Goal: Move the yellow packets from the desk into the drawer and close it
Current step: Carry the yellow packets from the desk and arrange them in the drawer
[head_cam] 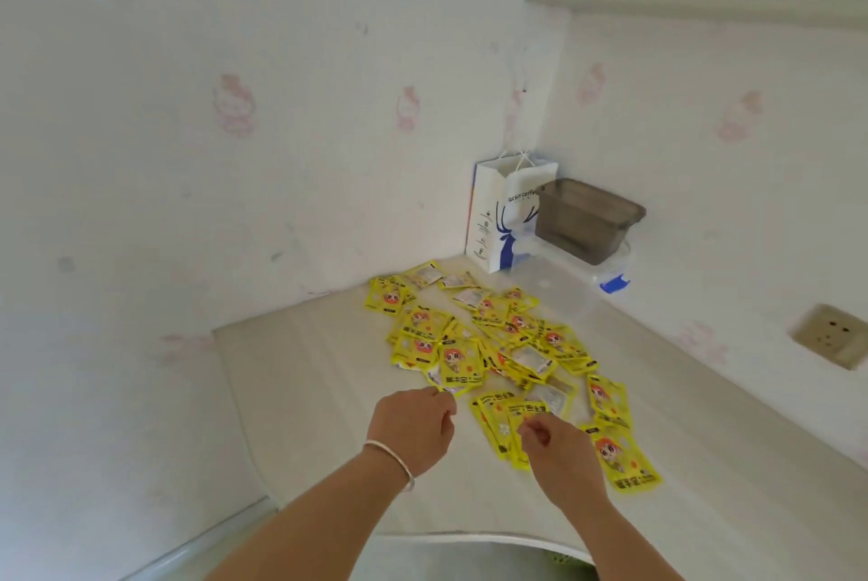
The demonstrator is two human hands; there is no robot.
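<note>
Several yellow packets [474, 336] with a cartoon face lie scattered over the middle and right of the pale desk [305, 369]. My left hand [413, 428], a bracelet on its wrist, hovers at the near edge of the pile. Its curled fingertips meet the edge of one packet [453, 376], but whether they grip it is unclear. My right hand [561, 456] lies over a small overlapping group of packets [498, 416], thumb and forefinger pinching one of them. No drawer can be made out. A grey area shows below the desk's front edge.
In the far corner stand a white paper coffee bag [498, 214] and a grey translucent box [587, 218] on a clear lidded container [610, 275]. Walls close in the desk at the left and back. A wall socket [831, 336] sits on the right.
</note>
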